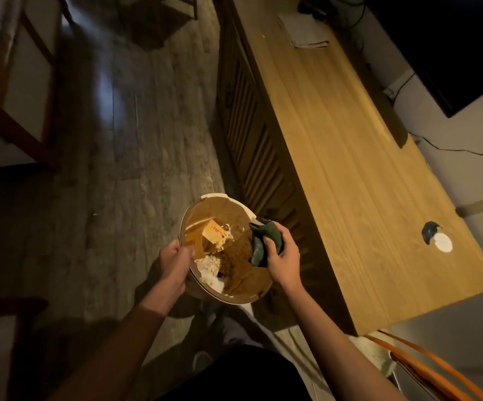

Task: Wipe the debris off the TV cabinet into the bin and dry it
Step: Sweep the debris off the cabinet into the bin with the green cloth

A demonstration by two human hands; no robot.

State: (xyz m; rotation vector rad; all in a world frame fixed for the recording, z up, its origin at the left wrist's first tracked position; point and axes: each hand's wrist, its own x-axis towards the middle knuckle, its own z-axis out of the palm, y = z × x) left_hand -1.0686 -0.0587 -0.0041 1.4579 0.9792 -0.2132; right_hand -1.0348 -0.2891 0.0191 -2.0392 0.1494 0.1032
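Observation:
A round white bin (223, 296) with a brown liner is held up in front of me, left of the wooden TV cabinet (350, 157). Inside it lie crumpled white paper, brown scraps and a small card. My left hand (176, 260) grips the bin's left rim. Over the bin's right rim, my right hand (282, 256) is closed on a bunched dark green cloth (263, 241). A folded white cloth (307, 33) rests at the cabinet's far end.
A white disc (443, 243) beside a dark cable hole sits near the cabinet's near end. A black TV (451, 47) hangs at the upper right with cables below. A wooden-framed seat (11, 82) stands on the floor at left. An orange-framed chair (437, 371) is at the lower right.

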